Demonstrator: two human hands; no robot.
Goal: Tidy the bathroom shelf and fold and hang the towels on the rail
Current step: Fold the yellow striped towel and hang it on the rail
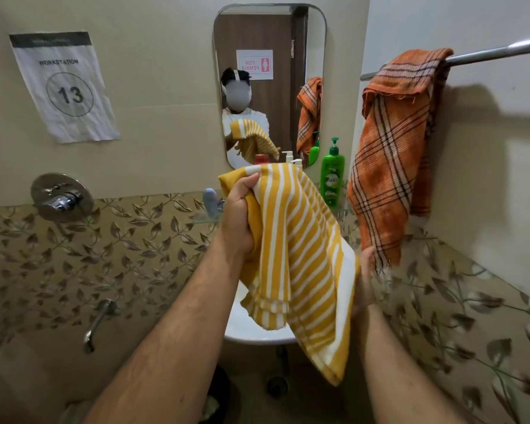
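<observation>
My left hand (239,215) grips the top corner of a yellow and white striped towel (300,258), holding it up over the basin. My right hand (366,272) is at the towel's right edge, mostly hidden behind the cloth and blurred; its fingers seem to hold that edge. An orange checked towel (392,166) hangs bunched and uneven over the left end of the steel rail (496,52) on the right wall. Behind the striped towel is the glass shelf (204,220) with a green pump bottle (332,175) and a white pump top (296,162).
A white basin (242,325) sits below the towel. The mirror (270,81) is above the shelf. A chrome mixer (62,198) and a spout (98,322) stick out of the left wall. A small blue object (210,200) stands on the shelf's left end.
</observation>
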